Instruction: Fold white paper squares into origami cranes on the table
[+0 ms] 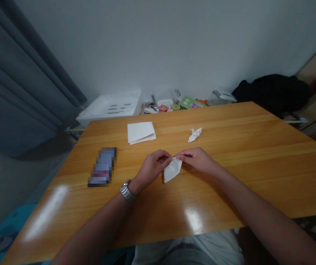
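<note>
Left hand (150, 168), right hand (198, 161) both pinching folded white paper (172, 170) over wooden table (257, 176), well inside near edge (174, 237); origami crane (195, 135) upper centre.

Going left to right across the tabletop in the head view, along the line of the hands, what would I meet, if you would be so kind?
pixelated phone → steel wristwatch → left hand → folded white paper → right hand

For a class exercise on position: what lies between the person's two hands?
In the head view, folded white paper, pinched by the left hand and right hand.
</note>
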The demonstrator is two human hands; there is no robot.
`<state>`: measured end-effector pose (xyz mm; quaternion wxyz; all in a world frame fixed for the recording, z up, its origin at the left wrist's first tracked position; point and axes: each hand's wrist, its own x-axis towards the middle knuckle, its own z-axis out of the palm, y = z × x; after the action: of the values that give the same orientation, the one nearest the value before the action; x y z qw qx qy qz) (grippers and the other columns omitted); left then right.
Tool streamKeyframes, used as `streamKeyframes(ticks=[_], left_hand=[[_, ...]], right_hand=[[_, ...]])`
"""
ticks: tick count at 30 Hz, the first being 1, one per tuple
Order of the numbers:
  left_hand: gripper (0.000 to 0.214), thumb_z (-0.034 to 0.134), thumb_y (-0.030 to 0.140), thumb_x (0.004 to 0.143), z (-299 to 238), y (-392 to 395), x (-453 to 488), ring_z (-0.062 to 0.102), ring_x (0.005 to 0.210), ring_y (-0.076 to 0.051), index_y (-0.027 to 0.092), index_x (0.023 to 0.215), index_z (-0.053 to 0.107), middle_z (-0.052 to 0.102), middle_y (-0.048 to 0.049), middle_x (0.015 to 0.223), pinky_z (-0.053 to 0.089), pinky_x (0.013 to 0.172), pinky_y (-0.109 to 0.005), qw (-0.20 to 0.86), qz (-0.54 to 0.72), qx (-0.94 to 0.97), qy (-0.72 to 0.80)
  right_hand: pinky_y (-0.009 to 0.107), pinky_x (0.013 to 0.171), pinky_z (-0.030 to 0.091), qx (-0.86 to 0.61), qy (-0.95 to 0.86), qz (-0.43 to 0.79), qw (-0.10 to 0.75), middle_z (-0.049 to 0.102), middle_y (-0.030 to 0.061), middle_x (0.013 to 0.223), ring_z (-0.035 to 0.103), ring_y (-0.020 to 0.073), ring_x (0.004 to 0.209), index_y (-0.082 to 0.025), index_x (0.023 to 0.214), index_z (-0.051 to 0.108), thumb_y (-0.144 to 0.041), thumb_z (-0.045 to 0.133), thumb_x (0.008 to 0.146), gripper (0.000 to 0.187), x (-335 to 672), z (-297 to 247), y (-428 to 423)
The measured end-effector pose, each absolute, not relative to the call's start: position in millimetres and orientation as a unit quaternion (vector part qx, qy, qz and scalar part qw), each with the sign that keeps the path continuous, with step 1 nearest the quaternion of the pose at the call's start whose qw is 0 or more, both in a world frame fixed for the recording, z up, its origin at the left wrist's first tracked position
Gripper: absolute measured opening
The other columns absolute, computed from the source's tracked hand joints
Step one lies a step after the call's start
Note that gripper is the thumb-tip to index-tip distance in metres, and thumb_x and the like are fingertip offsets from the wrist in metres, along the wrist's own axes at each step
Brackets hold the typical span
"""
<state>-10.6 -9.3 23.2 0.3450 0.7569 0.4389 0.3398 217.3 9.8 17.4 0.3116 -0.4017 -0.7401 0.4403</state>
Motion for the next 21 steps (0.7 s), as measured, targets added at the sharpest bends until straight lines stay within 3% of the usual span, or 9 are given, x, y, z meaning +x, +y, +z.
streamKeyframes(ticks=[8,15,21], left_hand=[[0.014,0.062,0.029,0.093,21.6,-9.0,-11.6,0.065,0.079,-0.015,0.017,0.09,0.069,0.071,-0.003,0.086,0.051,0.072,-0.025,0.343,0.344,0.756,0.438],[0.015,0.062,0.031,0.093,23.4,-11.7,-9.4,0.065,0.079,-0.015,0.018,0.09,0.068,0.07,-0.0021,0.085,0.049,0.072,-0.024,0.348,0.34,0.76,0.431],[0.014,0.061,0.03,0.093,23.5,-12.0,-9.1,0.064,0.079,-0.015,0.018,0.091,0.068,0.069,-0.0023,0.086,0.049,0.073,-0.025,0.345,0.337,0.766,0.424]], right_hand=[[0.031,0.073,0.051,-0.395,-0.77,0.408,0.292,0.078,0.005,0.092,0.069,0.0218,0.081,-0.02,0.096,0.078,-0.045,0.05,0.099,0.038,216.2,17.8,9.1],[0.03,0.073,0.051,-0.404,-0.759,0.396,0.321,0.078,0.0041,0.091,0.07,0.0206,0.081,-0.021,0.093,0.078,-0.037,0.064,0.091,0.021,211.7,18.9,3.4],[0.029,0.069,0.049,-0.418,-0.77,0.376,0.302,0.079,0.0028,0.086,0.07,0.0201,0.076,-0.022,0.09,0.079,-0.034,0.062,0.092,0.021,211.3,21.8,2.8]])
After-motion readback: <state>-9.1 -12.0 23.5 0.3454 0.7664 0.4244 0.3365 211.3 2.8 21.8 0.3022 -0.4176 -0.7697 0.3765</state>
